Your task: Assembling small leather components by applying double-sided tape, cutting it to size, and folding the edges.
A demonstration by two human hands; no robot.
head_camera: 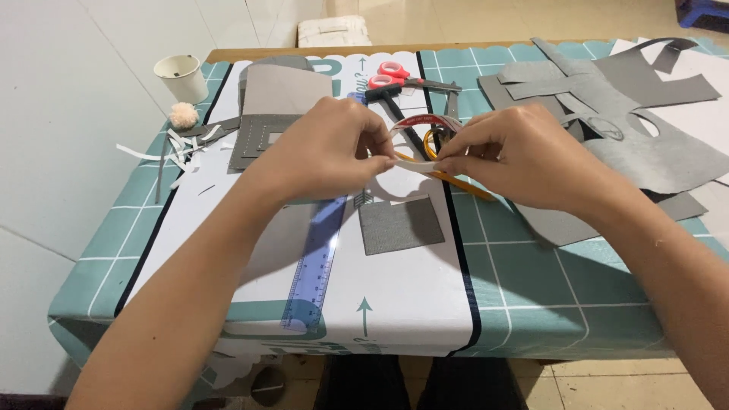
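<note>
My left hand [326, 148] and my right hand [516, 156] meet above the middle of the table, both pinching a roll of tape [421, 133], white with a red inner ring. Its loose end stretches between my fingertips. Right under the hands lies a small grey square of card [401, 225] on a white sheet [395, 288]. A blue see-through ruler [317, 262] lies lengthwise below my left hand. Yellow-handled scissors [456, 181] poke out under my right hand.
Red-handled scissors [395, 74] and a black tool lie at the back. Grey card pieces [638, 114] pile up at the right, a grey cut-out shape [266, 114] at the left. A paper cup [182, 77], a fluffy ball [183, 115] and paper scraps [175, 156] sit at the left edge.
</note>
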